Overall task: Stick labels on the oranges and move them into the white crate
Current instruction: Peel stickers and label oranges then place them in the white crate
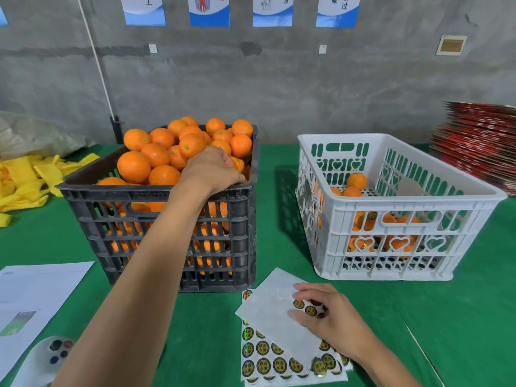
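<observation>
**Hidden and cut off**

The left hand (pixel 212 169) covers its fingers inside the black crate (pixel 167 233), so any grip is unreadable. Wall posters (pixel 209 9) above that crate are cropped; label sheets (pixel 279 358) partly overlap.

Grey concrete wall (pixel 279 79), blue-white posters (pixel 209 9) along top, text unreadable; green-covered table (pixel 279 152) below.

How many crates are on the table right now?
2: a black crate heaped with oranges on the left, and a white crate holding a few on the right. None seems hidden.
</observation>
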`<state>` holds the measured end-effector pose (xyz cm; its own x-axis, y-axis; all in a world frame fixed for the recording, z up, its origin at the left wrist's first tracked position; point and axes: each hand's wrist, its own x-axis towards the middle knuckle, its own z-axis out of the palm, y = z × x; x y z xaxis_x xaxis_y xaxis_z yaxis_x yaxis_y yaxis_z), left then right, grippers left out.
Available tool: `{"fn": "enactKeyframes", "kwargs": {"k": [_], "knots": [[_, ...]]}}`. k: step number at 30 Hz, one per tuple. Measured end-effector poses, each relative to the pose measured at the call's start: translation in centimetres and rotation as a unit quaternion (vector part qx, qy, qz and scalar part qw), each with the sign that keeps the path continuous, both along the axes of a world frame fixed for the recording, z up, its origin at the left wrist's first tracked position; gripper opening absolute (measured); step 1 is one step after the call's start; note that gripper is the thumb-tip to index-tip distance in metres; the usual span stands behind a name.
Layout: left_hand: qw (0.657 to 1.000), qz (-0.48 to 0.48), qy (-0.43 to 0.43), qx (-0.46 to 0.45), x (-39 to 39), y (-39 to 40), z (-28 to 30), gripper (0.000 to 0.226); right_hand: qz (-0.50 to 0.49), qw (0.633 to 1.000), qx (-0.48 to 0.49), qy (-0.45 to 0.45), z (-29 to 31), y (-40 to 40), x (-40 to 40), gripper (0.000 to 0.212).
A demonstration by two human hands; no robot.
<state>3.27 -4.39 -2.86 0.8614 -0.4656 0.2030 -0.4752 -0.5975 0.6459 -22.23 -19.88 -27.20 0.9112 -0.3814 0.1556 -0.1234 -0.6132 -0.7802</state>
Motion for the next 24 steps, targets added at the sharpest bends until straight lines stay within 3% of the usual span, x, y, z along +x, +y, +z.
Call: {"fn": "enactKeyframes", "kwargs": {"k": [3,15,24], "knots": [[1.0,0.002,-0.001,-0.001,0.1,0.0,-0.1,0.024,0.024,0.998,-0.061,0.021,0.1,-0.3,-0.1,0.053],[1.0,0.001,0.003,0.006,-0.1,0.0,0.1,0.027,0.004,0.996,-0.084,-0.007,0.2,0.1,0.3,0.024],[1.0,-0.003,-0.004,0.008,-0.9,0.2,0.6,0.018,0.022,0.998,-0.064,0.009,1.0,0.8,0.1,0.029]]}}
